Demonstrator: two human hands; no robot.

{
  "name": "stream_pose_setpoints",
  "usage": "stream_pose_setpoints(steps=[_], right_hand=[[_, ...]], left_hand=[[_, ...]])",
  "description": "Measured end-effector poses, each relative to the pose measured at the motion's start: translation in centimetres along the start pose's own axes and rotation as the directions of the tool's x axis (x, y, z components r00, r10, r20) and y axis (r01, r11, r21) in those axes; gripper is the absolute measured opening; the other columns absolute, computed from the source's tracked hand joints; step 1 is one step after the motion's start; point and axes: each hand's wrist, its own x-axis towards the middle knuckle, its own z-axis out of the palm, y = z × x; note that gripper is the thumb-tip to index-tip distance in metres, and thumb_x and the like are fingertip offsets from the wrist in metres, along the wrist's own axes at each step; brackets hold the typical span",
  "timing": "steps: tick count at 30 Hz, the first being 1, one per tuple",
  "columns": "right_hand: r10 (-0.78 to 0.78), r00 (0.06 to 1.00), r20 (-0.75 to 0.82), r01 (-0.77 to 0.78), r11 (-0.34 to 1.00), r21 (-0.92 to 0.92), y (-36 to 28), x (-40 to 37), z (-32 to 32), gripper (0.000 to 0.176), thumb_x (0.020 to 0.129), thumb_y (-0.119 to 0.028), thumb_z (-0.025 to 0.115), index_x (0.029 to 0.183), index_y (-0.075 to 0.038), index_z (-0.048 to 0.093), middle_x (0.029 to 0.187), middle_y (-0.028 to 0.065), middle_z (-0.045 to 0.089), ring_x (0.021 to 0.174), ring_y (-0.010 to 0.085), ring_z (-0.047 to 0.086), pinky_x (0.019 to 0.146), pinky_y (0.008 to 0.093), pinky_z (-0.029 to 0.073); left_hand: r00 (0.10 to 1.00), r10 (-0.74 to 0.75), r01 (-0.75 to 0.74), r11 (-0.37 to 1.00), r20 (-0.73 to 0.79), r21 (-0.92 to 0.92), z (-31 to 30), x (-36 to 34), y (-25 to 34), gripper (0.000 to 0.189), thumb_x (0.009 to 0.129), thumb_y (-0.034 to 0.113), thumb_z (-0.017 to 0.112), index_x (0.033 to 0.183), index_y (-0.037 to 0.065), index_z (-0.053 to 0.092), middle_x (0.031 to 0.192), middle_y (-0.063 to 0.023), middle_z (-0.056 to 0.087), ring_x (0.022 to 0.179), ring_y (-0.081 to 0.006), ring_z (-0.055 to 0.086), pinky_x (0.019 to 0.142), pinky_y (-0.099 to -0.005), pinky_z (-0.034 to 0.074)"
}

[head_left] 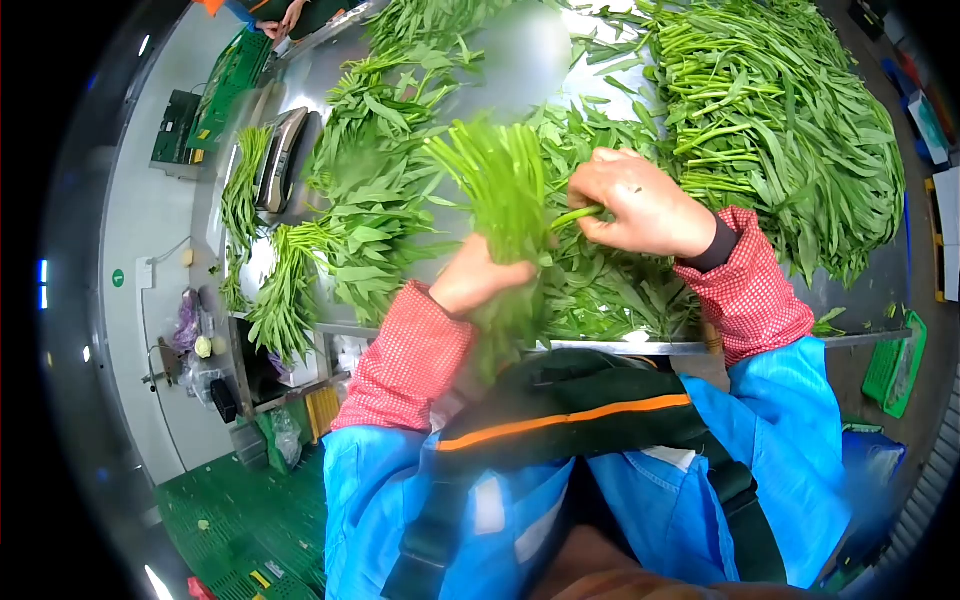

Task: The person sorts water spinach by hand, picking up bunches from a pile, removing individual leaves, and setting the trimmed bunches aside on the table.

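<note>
My left hand point(478, 275) is wrapped round an upright bunch of water spinach point(500, 185), its cut stems at the top and its leaves hanging below, slightly blurred. To the right of the bunch, my right hand point(640, 205) is closed, pinching a single green stem point(577, 216) that points toward the bunch. Loose leaves and stalks point(620, 290) lie on the metal table under both hands. A big heap of water spinach point(780, 130) is stacked at the right, stems facing left.
More bunches point(365, 225) lie in a row left of centre. A scale-like device point(283, 160) stands on the left of the metal table point(440, 215), near smaller bunches point(290, 285). Green crates point(230, 90) are beyond it, near another person's hands point(285, 20). A green basket point(893, 365) is low right.
</note>
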Motion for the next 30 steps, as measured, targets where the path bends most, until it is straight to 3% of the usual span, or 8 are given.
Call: stream_pose_setpoints(steps=[8,11,13,15,21,25,27,30], right_hand=[[0.130,0.990,-0.062,-0.143,0.846,-0.514,3.7,-1.3,-0.6,0.007,0.073,-0.002,0.058,0.078,-0.007,0.055,0.069,0.0127,0.056,0.066,0.0315,0.057,0.058,0.0407,0.048],[0.258,0.938,-0.231,-0.276,0.960,-0.047,6.9,-2.6,-2.8,0.004,0.086,-0.009,0.057,0.086,-0.006,0.059,0.068,0.0092,0.056,0.060,0.0254,0.053,0.057,0.0352,0.045],[0.545,0.825,-0.148,-0.435,0.780,0.451,7.4,-2.9,-2.5,0.012,0.093,-0.014,0.053,0.092,-0.005,0.060,0.071,0.0024,0.057,0.062,0.0160,0.054,0.057,0.0310,0.044],[0.514,0.827,-0.227,-0.395,0.819,0.415,7.6,-3.2,1.2,0.018,0.092,-0.013,0.054,0.106,-0.003,0.060,0.074,-0.0036,0.055,0.071,0.0065,0.054,0.064,0.0213,0.045],[0.365,0.853,0.372,-0.490,0.322,0.810,1.5,-0.4,8.0,0.079,0.081,-0.004,0.069,0.145,-0.012,0.022,0.079,0.0018,0.054,0.074,0.0082,0.054,0.068,0.0221,0.046],[0.574,0.819,-0.007,-0.373,0.541,0.753,3.7,1.3,12.0,0.014,0.093,-0.019,0.053,0.099,-0.006,0.057,0.068,-0.0027,0.048,0.061,0.0051,0.047,0.054,0.0195,0.039],[0.612,0.773,0.168,-0.125,-0.114,0.986,6.7,0.5,10.4,0.017,0.095,-0.023,0.047,0.082,-0.014,0.053,0.059,-0.0065,0.042,0.048,0.0048,0.037,0.044,0.0202,0.028],[0.752,0.659,0.031,-0.171,0.110,0.979,6.1,1.3,9.6,0.024,0.095,-0.026,0.046,0.073,-0.018,0.045,0.054,-0.0072,0.035,0.043,0.0042,0.028,0.039,0.0221,0.021]], left_hand=[[0.994,-0.105,0.105,0.994,0.007,-0.009,-2.7,-2.0,0.0,0.040,0.074,0.006,0.062,0.113,0.000,0.059,0.101,-0.0058,0.064,0.092,-0.0147,0.058,0.083,-0.0280,0.046],[0.986,-0.155,0.149,0.985,-0.065,-0.090,-4.5,-3.5,0.1,0.046,0.071,0.007,0.064,0.116,0.000,0.054,0.100,-0.0035,0.059,0.089,-0.0147,0.056,0.082,-0.0293,0.045],[0.981,-0.137,0.111,0.977,-0.135,-0.181,-5.5,-4.1,-0.8,0.048,0.071,0.008,0.063,0.117,0.000,0.052,0.099,-0.0039,0.059,0.088,-0.0160,0.057,0.081,-0.0299,0.046],[0.983,-0.099,0.056,0.964,-0.157,-0.259,-6.1,-4.2,-1.7,0.046,0.072,0.010,0.063,0.115,0.000,0.051,0.094,-0.0075,0.060,0.084,-0.0202,0.060,0.079,-0.0342,0.049],[0.976,-0.098,0.016,0.924,-0.196,-0.382,-6.6,-5.1,-2.3,0.043,0.073,0.011,0.066,0.113,0.001,0.050,0.088,-0.0096,0.061,0.081,-0.0228,0.062,0.076,-0.0371,0.051],[0.980,-0.129,0.055,0.909,-0.152,-0.412,-8.6,-7.2,-2.6,0.048,0.071,0.011,0.069,0.114,0.003,0.051,0.092,-0.0077,0.060,0.084,-0.0220,0.060,0.079,-0.0379,0.050],[0.983,-0.102,0.055,0.956,-0.152,-0.289,-9.5,-8.9,-1.0,0.051,0.070,0.010,0.069,0.117,0.002,0.051,0.096,-0.0049,0.059,0.090,-0.0176,0.057,0.082,-0.0341,0.048],[0.974,-0.137,0.133,0.990,-0.178,-0.038,-12.3,-12.1,1.6,0.052,0.070,0.008,0.068,0.120,0.001,0.052,0.100,-0.0032,0.058,0.095,-0.0136,0.052,0.083,-0.0305,0.046]])
